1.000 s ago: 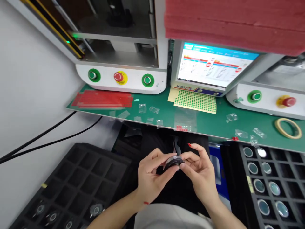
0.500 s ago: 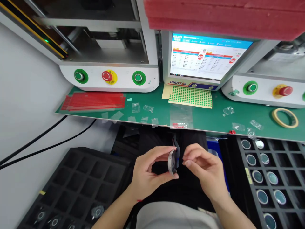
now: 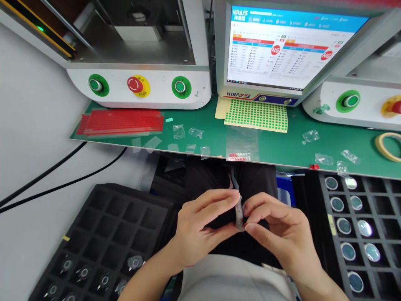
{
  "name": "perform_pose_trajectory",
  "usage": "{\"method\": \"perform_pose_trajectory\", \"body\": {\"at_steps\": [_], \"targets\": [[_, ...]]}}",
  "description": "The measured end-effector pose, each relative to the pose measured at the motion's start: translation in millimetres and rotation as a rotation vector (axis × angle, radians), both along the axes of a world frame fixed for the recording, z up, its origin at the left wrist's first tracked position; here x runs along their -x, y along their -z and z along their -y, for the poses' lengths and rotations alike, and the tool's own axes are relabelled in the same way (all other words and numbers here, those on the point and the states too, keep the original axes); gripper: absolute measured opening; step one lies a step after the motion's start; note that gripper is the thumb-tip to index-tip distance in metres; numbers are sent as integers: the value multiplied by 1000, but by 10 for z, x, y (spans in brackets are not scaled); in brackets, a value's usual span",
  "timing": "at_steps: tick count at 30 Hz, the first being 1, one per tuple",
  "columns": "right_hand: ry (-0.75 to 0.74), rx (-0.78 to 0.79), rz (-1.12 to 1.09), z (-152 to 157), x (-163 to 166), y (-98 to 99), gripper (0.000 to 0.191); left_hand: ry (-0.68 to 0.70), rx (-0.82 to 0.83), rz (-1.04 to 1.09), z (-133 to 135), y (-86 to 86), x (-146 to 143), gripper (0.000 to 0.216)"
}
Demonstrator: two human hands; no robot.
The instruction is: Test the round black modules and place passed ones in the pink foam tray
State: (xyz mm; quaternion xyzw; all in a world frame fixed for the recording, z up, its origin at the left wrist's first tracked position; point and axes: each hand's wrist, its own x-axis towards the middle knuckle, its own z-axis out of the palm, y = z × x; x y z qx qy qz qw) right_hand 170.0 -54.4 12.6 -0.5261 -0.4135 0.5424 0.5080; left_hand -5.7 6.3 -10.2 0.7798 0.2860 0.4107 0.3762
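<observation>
My left hand (image 3: 203, 221) pinches a round, grey-rimmed disc part (image 3: 239, 214) by its edge, between thumb and fingers. The disc is turned edge-on, so its faces can hardly be seen. My right hand (image 3: 277, 228) is closed at the disc's right side, fingertips close against it. At the tip of the right thumb shows a small red tab (image 3: 245, 224), pinched near the disc's lower edge; whether it is fixed to the disc cannot be made out.
On the green bench (image 3: 194, 144) lie red strips (image 3: 122, 121), a green-dot sticker sheet (image 3: 256, 116), film scraps and a tape roll (image 3: 388, 146). Behind stand button panels (image 3: 138, 88) and a screen (image 3: 291, 50). Black trays (image 3: 115, 225) flank my lap; the right tray (image 3: 380, 209) holds round parts.
My right hand has come up against the disc, and a red tab now shows at its thumb. The disc has turned more edge-on. The head view has shifted, bringing the screen nearer.
</observation>
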Motion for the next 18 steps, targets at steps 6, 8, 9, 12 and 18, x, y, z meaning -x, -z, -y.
{"method": "perform_pose_trajectory", "body": {"at_steps": [6, 8, 9, 12, 18], "targets": [[10, 4, 21, -3, -11, 10, 8, -5, -1, -57, -4, -25, 5, 47], [14, 10, 25, -12, -10, 10, 8, -1, 5, -68, -3, -34, 6, 48], [15, 12, 27, -17, -9, 9, 8, 2, 9, -74, -4, -39, 6, 48], [19, 13, 29, -26, -7, -1, 9, 6, 10, -83, -8, -47, 7, 48], [22, 33, 18, -30, -9, 1, 9, 8, -17, -107, 0, -19, 15, 49]]}}
